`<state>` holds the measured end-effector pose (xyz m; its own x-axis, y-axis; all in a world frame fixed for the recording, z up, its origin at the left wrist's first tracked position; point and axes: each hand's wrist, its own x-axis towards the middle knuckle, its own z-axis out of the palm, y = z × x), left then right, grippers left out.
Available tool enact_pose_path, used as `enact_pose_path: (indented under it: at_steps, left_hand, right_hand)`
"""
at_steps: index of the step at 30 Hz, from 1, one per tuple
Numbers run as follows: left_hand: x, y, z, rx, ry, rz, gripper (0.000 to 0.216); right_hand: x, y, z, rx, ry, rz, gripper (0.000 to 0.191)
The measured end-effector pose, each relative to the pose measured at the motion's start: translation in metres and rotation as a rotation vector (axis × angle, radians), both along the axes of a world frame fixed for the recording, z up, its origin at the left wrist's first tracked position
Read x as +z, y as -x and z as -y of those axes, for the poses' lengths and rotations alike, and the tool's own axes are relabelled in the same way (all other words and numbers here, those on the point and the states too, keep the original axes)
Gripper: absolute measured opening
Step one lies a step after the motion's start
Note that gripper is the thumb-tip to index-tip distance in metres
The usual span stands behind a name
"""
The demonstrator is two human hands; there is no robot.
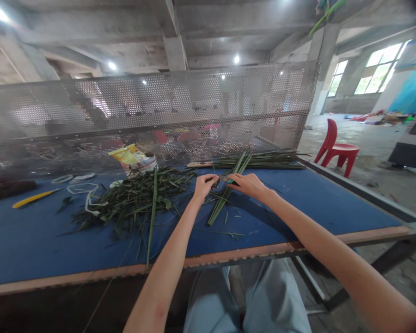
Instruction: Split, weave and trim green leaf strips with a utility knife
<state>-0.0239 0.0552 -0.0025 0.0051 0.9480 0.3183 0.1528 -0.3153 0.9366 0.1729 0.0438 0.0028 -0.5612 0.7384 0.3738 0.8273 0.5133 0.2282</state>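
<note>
My left hand is closed in a pinch on something small and dark that I cannot make out. Facing it, my right hand wraps round a small knife with a teal handle, whose short blade-like end points at the left fingers. Below both hands, a bundle of green stalks lies slanted on the blue tabletop. To the left of my left hand spreads a heap of dark green leaf strips, with one long stalk across its right side.
A perforated metal screen rises behind the table. More long stalks lie at its foot, near a wooden strip. On the left are a yellow-handled tool, white cord and a bag. A red chair stands right.
</note>
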Motion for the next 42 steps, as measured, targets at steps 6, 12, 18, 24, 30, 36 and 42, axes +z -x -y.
enact_pose_path:
  at_steps: [6,12,18,24,30,36,42]
  left_hand:
    - [0.0,-0.001,0.001,-0.019,0.023,-0.012,0.018]
    - [0.0,-0.003,0.002,-0.018,0.012,-0.02,0.015]
    - [-0.003,-0.001,-0.002,0.017,0.024,-0.076,0.015]
    - [-0.003,0.002,-0.002,-0.006,0.016,-0.092,0.015]
    - [-0.005,0.004,-0.006,0.007,-0.012,-0.09,0.01]
    - [-0.008,0.009,-0.008,0.049,-0.067,-0.19,0.006]
    - [-0.013,0.007,-0.011,0.015,-0.046,-0.145,0.015]
  right_hand:
    - [0.0,0.001,0.0,-0.014,0.01,-0.009,0.046]
    - [-0.003,0.001,-0.002,-0.006,-0.013,-0.03,0.046]
    - [-0.005,-0.005,-0.007,-0.026,0.001,-0.108,0.05]
    - [-0.002,-0.017,-0.012,-0.006,-0.051,-0.164,0.05]
    - [-0.004,-0.018,-0.015,0.01,-0.072,-0.169,0.052]
    - [0.005,-0.047,-0.026,-0.107,-0.174,-0.302,0.056]
    - [0.008,-0.06,-0.026,-0.195,-0.209,-0.319,0.057]
